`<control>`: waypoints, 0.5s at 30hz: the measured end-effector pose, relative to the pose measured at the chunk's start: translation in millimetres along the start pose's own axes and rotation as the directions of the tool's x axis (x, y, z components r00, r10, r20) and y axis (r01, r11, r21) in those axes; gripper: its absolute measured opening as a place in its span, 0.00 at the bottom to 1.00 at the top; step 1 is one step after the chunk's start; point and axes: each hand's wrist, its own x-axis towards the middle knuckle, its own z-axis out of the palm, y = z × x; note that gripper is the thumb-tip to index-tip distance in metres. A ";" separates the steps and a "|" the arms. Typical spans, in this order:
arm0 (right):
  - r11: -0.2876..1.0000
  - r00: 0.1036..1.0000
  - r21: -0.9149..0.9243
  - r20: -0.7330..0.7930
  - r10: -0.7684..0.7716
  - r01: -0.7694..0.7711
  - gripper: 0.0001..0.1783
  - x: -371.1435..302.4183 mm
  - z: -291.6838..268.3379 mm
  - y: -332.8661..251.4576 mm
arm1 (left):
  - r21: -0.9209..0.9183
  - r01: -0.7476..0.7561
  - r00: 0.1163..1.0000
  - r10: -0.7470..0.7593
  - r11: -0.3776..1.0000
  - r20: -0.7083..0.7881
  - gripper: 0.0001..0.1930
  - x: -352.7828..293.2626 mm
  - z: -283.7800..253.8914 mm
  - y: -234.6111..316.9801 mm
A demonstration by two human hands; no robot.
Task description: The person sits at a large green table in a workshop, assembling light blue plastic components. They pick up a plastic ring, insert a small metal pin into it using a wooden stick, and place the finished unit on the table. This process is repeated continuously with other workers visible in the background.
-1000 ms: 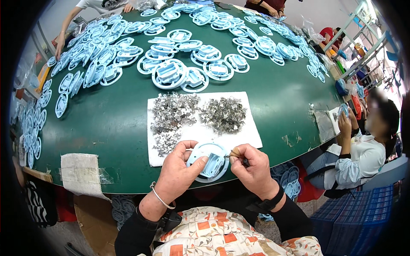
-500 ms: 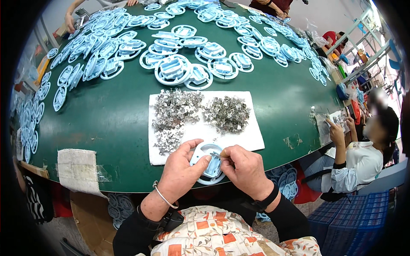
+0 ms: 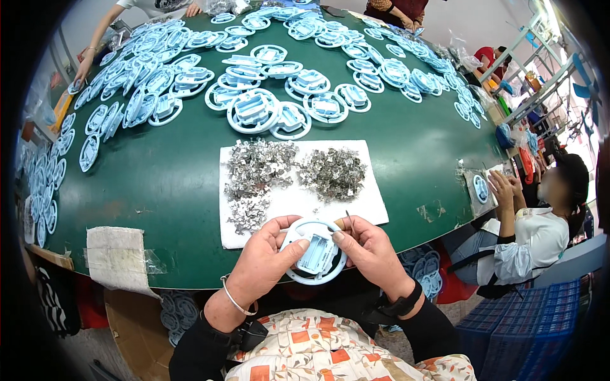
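Both hands hold a light blue plastic toy steering wheel (image 3: 316,251) above the table's near edge, its open rectangular compartment facing up. My left hand (image 3: 262,255) grips the wheel's left side, thumb on the face and fingers behind. On the opposite rim, my right hand (image 3: 373,255) pinches with its thumb on top. A thin dark pointed tool (image 3: 349,220) sticks up from the right fingers; its lower part is hidden. Just beyond, a white foam board (image 3: 376,209) carries a left heap of small shiny metal clips (image 3: 254,174) and a darker right heap of metal pieces (image 3: 333,173).
Many similar blue wheels (image 3: 253,112) cover the far part of the green table (image 3: 184,190). A whitish cloth pad (image 3: 115,257) is taped at the near left edge. A co-worker (image 3: 540,228) sits at the right; others stand across the table. Blue crates (image 3: 518,327) stand lower right.
The right fingers have moved from the wheel's compartment to its right rim, and the pointed tool now points upward. The wheel is turned more squarely upward. A wheel now lies before the right-hand co-worker.
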 end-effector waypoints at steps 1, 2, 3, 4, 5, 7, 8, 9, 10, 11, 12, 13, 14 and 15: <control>0.972 0.986 0.178 0.099 0.135 -0.152 0.13 -1.5 -2.5 -2.2 | 0.031 -0.055 0.998 0.054 0.998 0.021 0.29 0.1 0.3 -2.2; 0.965 0.982 0.214 0.142 0.122 -0.151 0.14 -2.1 -3.5 0.0 | 0.061 -0.106 0.994 0.104 0.992 0.037 0.29 -0.4 0.8 -6.0; 0.964 0.980 0.213 0.157 0.126 -0.158 0.14 -2.9 -3.8 0.6 | 0.090 -0.157 0.987 0.153 0.983 0.055 0.30 -1.5 3.4 -5.1; 0.963 0.977 0.212 0.171 0.130 -0.165 0.14 -3.8 -4.0 1.1 | 0.230 -0.174 0.984 0.164 0.958 0.063 0.28 -5.9 6.4 1.3; 0.963 0.974 0.212 0.184 0.131 -0.170 0.14 -4.4 -4.1 0.8 | 0.377 -0.243 0.970 0.214 0.894 0.117 0.27 -3.9 5.6 5.2; 0.968 0.972 0.179 0.187 0.140 -0.174 0.14 -7.9 -3.6 1.3 | 0.625 -0.373 0.928 0.279 0.686 0.247 0.25 -0.8 3.6 11.8; 0.971 0.972 0.164 0.186 0.144 -0.175 0.14 -9.6 -3.5 1.3 | 0.681 -0.330 0.944 0.205 0.654 0.260 0.23 -2.4 4.4 18.1; 0.958 0.970 0.215 0.191 0.151 -0.191 0.14 -11.3 -4.4 0.0 | 0.669 -0.358 0.933 0.220 0.651 0.285 0.23 -2.7 3.6 18.3; 0.942 0.968 0.265 0.195 0.158 -0.207 0.14 -13.6 -5.7 -2.3 | 0.656 -0.386 0.921 0.234 0.648 0.311 0.23 -2.1 2.2 16.9; 0.923 0.965 0.315 0.206 0.163 -0.223 0.14 -15.2 -5.7 -4.7 | 0.645 -0.412 0.910 0.250 0.644 0.331 0.24 -2.4 0.4 15.0; 0.858 0.960 0.442 0.213 0.181 -0.260 0.15 -17.1 -4.9 -6.1 | 0.597 -0.407 0.912 0.266 0.691 0.313 0.23 -3.5 -1.1 9.7; 0.851 0.964 0.465 0.214 0.161 -0.245 0.15 -18.2 -4.1 -7.0 | 0.419 -0.315 0.941 0.221 0.852 0.257 0.23 -3.8 -1.1 2.0; 0.843 0.968 0.489 0.210 0.136 -0.224 0.16 -17.9 -3.5 -8.0 | 0.213 -0.209 0.962 0.163 0.954 0.217 0.23 -2.2 -0.2 -4.8; 0.834 0.972 0.513 0.205 0.111 -0.203 0.16 -17.6 -2.9 -8.8 | -0.007 -0.093 0.977 0.093 0.996 0.192 0.23 -1.7 1.4 -7.1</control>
